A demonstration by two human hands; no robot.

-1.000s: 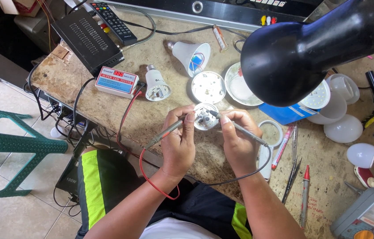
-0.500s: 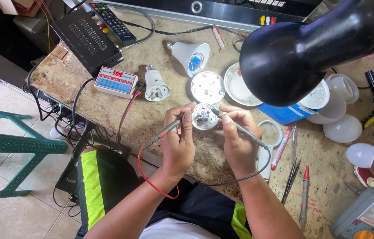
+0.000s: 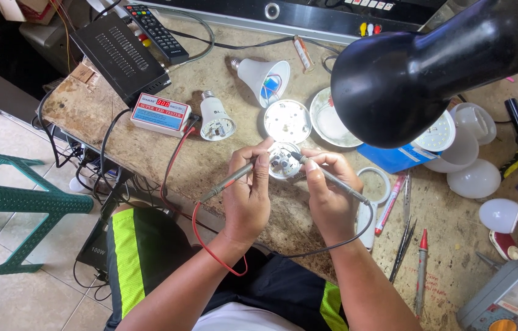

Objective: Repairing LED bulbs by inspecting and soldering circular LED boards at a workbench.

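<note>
— At the middle of the bench, what sits between the hands?

— A small round LED board [image 3: 283, 160], white with a few components on its face, lying on the worn benchtop [image 3: 210, 165] near its front edge. The left hand [image 3: 248, 199] is closed around a test probe [image 3: 234, 178] on a red lead [image 3: 200, 236], tip angled to the board's left rim. The right hand [image 3: 327, 196] pinches a second probe [image 3: 331, 179] on a black lead [image 3: 338, 242], tip at the board's right side.

— Are both tips touching?

— They look to be, though fingers cover the contact points, so I can't be sure.

— How far along is the work?

— My judgement: mid-test. The leads run back to a small red-and-blue tester box [image 3: 161, 114] with a lit red display. Just behind the board lie an open bulb base [image 3: 216, 119], a round LED plate [image 3: 287, 121] and a larger cone-shaped bulb housing [image 3: 265, 76], all apart. White diffuser domes [image 3: 476, 178] sit to the right under the black desk lamp [image 3: 430, 61]. Nothing is reassembled, so putting it back together is left.
</note>
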